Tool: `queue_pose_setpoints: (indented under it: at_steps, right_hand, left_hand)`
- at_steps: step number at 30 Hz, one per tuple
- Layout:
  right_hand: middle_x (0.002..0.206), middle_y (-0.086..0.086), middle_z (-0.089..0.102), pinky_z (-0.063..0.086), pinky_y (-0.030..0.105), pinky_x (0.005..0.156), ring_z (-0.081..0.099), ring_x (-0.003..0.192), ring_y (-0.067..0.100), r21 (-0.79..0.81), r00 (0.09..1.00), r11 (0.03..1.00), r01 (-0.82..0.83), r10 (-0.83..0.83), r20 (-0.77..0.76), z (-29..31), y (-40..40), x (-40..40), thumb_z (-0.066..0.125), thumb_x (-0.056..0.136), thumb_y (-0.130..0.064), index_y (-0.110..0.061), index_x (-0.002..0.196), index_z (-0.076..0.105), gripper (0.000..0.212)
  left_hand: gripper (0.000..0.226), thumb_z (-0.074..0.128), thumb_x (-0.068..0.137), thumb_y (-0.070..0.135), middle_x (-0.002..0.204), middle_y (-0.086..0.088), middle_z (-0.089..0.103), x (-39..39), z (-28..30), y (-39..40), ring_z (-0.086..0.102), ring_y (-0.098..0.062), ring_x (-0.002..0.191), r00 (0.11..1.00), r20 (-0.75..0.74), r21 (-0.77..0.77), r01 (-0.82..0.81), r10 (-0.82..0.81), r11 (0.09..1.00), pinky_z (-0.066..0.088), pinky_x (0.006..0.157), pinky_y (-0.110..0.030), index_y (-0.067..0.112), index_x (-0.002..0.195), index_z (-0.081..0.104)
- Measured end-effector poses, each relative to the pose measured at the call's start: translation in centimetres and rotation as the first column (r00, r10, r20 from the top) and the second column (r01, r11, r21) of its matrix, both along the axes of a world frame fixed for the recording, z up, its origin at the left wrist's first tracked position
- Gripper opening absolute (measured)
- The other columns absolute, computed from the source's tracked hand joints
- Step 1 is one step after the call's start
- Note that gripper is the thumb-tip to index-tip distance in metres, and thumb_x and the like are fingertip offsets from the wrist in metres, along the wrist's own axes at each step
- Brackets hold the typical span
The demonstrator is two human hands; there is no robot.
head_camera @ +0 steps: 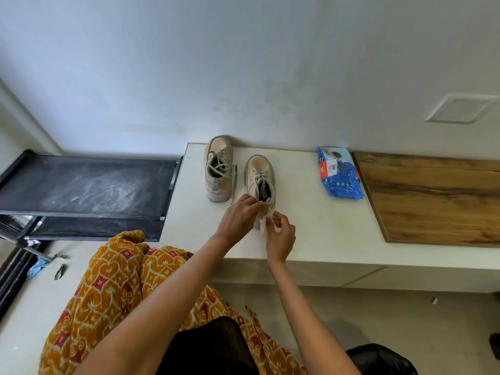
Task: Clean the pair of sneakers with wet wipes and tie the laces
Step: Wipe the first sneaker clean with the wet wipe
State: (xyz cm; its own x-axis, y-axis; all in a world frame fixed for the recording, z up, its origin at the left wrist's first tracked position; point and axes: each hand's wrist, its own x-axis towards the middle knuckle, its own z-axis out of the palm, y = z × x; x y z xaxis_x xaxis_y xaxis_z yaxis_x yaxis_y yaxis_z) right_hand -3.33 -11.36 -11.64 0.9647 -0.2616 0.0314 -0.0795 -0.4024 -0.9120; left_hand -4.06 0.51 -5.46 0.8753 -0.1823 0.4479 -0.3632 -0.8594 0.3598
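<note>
On top of the white counter (324,228) both sneakers point at the wall, with open surface toward the front edge. Far sneaker (218,169) sits free, laces loose. Near sneaker (260,177) has its heel hidden by the left hand (238,217), which grips it. Blue wipes pack (339,173) lies well right. Right hand (281,236) pinches a crumpled wet wipe (263,221), mostly covered.

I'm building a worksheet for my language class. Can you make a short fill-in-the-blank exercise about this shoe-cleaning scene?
1. The right hand pinches a white ____.
2. The left hand grips the heel of the ____ sneaker.
3. The blue wipes packet lies between the sneakers and the ____ board.
4. The left sneaker has ____ laces.

Missing words: wipe; right; wooden; untied
</note>
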Motion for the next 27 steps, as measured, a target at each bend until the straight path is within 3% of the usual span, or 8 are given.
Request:
queue_pose_setpoints:
  at_steps: [2, 7, 13, 16, 21, 27]
  right_hand:
    - [0.100, 0.009, 0.065, 0.044, 0.026, 0.070, 0.056, 0.092, 0.022, -0.005, 1.000, 1.000, 0.023, -0.024, -0.020, 0.4, -0.6, 0.8, 0.065, 0.088, -0.023, -0.014, 0.102, 0.070, 0.018]
    - [0.103, 0.009, 0.061, 0.044, 0.036, 0.082, 0.049, 0.102, 0.024, -0.038, 0.996, 0.995, 0.091, -0.091, 0.003, 2.1, -1.3, 2.8, 0.066, 0.087, -0.019, -0.009, 0.096, 0.070, 0.014]
    - [0.103, 0.007, 0.062, 0.044, 0.040, 0.086, 0.050, 0.103, 0.026, -0.101, 0.996, 0.990, 0.094, -0.094, 0.007, 0.7, -1.2, 1.3, 0.071, 0.082, -0.014, -0.009, 0.091, 0.070, 0.010]
    - [0.103, 0.005, 0.062, 0.044, 0.042, 0.087, 0.050, 0.105, 0.027, -0.153, 0.998, 0.987, 0.056, -0.054, 0.017, 0.8, -2.1, 2.1, 0.072, 0.080, -0.013, -0.010, 0.090, 0.070, 0.010]
    - [0.105, 0.005, 0.062, 0.033, 0.029, 0.083, 0.048, 0.105, 0.023, -0.097, 0.990, 0.987, 0.126, -0.119, 0.076, 3.4, -0.4, 3.0, 0.069, 0.084, -0.018, -0.009, 0.091, 0.071, 0.012]
    - [0.108, 0.001, 0.061, 0.034, 0.030, 0.088, 0.048, 0.109, 0.022, -0.231, 0.999, 0.972, 0.035, -0.033, 0.012, 1.1, -2.0, 1.8, 0.071, 0.081, -0.018, -0.015, 0.094, 0.072, 0.013]
  left_hand:
    - [0.017, 0.071, 0.078, 0.001, 0.097, -0.010, 0.068, -0.1, 0.0, 0.2, 0.062, -0.027, 0.091, 1.000, -0.004, 0.041, 0.016, -0.015, 0.999, 0.057, 0.058, -0.035, 0.007, 0.095, 0.072]
    - [0.019, 0.070, 0.077, -0.003, 0.118, -0.013, 0.063, -1.2, -1.2, 0.0, 0.056, -0.029, 0.115, 0.999, 0.021, 0.144, 0.047, -0.050, 0.988, 0.058, 0.071, -0.034, 0.009, 0.091, 0.074]
    - [0.022, 0.070, 0.073, -0.007, 0.109, -0.014, 0.066, -0.6, -1.0, 0.0, 0.061, -0.031, 0.106, 0.994, 0.073, 0.160, 0.064, -0.077, 0.985, 0.055, 0.087, -0.039, 0.005, 0.090, 0.072]
    - [0.021, 0.069, 0.073, -0.008, 0.111, -0.012, 0.067, -0.6, -0.8, 0.2, 0.061, -0.030, 0.107, 0.996, 0.064, 0.147, 0.051, -0.061, 0.988, 0.054, 0.085, -0.035, 0.006, 0.089, 0.072]
    - [0.025, 0.053, 0.079, -0.006, 0.111, -0.011, 0.067, -0.5, -1.1, 0.0, 0.059, -0.029, 0.109, 0.997, 0.070, 0.123, 0.036, -0.045, 0.992, 0.055, 0.082, -0.033, 0.005, 0.093, 0.072]
    - [0.021, 0.058, 0.079, -0.008, 0.111, -0.012, 0.067, -0.6, -1.0, -0.1, 0.060, -0.030, 0.108, 0.996, 0.077, 0.110, 0.036, -0.044, 0.993, 0.057, 0.080, -0.036, 0.006, 0.088, 0.072]
